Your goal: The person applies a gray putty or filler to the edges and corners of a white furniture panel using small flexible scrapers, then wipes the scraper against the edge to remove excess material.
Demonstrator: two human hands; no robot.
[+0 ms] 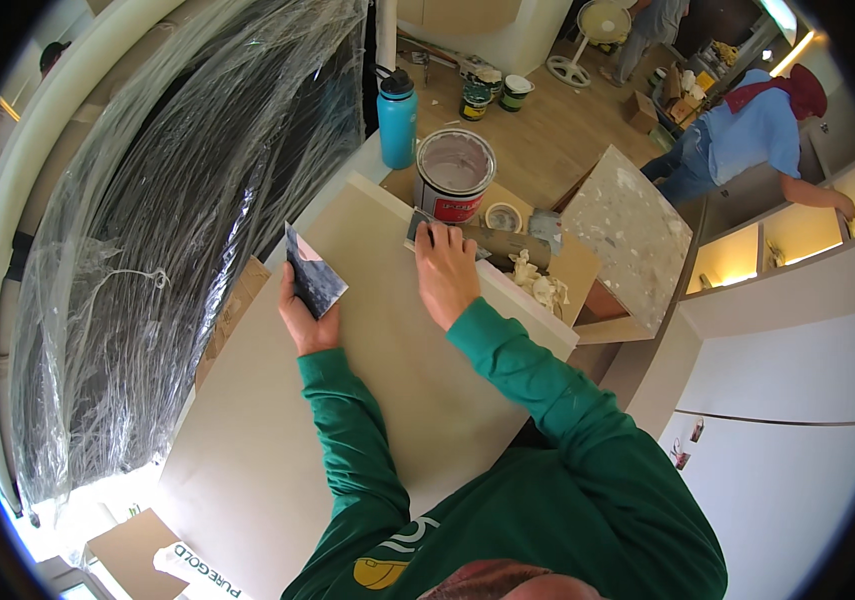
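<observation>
My left hand (307, 322) is closed on a thin, flat dark-grey plate (317, 284) with a smear of pinkish paste on its upper part. My right hand (447, 272) grips a small dark scraper (414, 226) at the far edge of a large beige panel (387, 380); the fingers partly hide the scraper. Beyond that edge stands an open can (455, 168) with pale pinkish-grey paste coating its inside. Beside the can are a roll of tape (502, 218) and a brown cylinder (509, 246). Crumpled pale paper (539, 285) lies close by.
A blue bottle (397, 125) stands left of the can. Clear plastic sheeting (177, 190) hangs along the left. A paint-spattered board (632, 235) stands at the right. Farther off, a person in a blue shirt (757, 130) reaches into lit shelving (787, 235). A fan (602, 25) stands behind.
</observation>
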